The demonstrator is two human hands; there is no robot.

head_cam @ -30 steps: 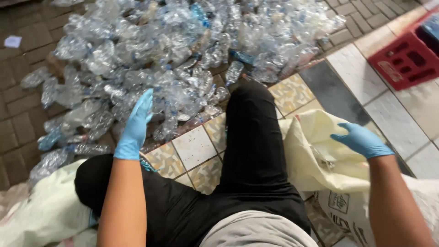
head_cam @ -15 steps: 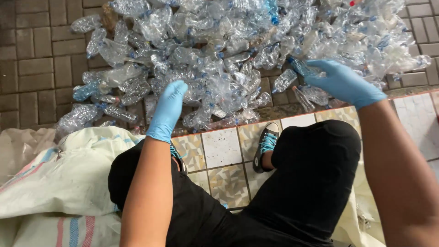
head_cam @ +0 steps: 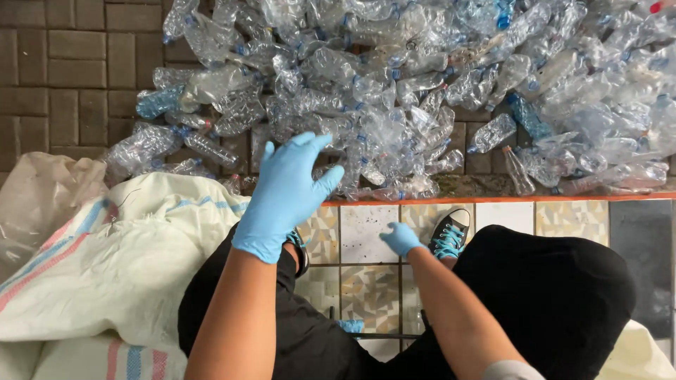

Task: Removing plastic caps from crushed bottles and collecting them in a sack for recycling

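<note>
Left hand (head_cam: 285,193), blue-gloved, fingers spread and empty, hovers at frame centre-left just below the heap of crushed clear plastic bottles (head_cam: 394,105) filling the upper frame, nearer it than the right hand (head_cam: 401,238), loosely curled and empty over the tiled floor (head_cam: 366,232).

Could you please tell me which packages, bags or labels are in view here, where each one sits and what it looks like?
Woven sack: lower left, beside the left hand; cream with blue and red stripes, crumpled.
Clear bag: far left, behind the sack; thin, translucent.
Bottles: heaped across the top on brick paving; crushed clear plastic, blue caps, some pale label bands.
Right hand: blue-gloved, low over the patterned tiles, holding nothing visible.
</note>
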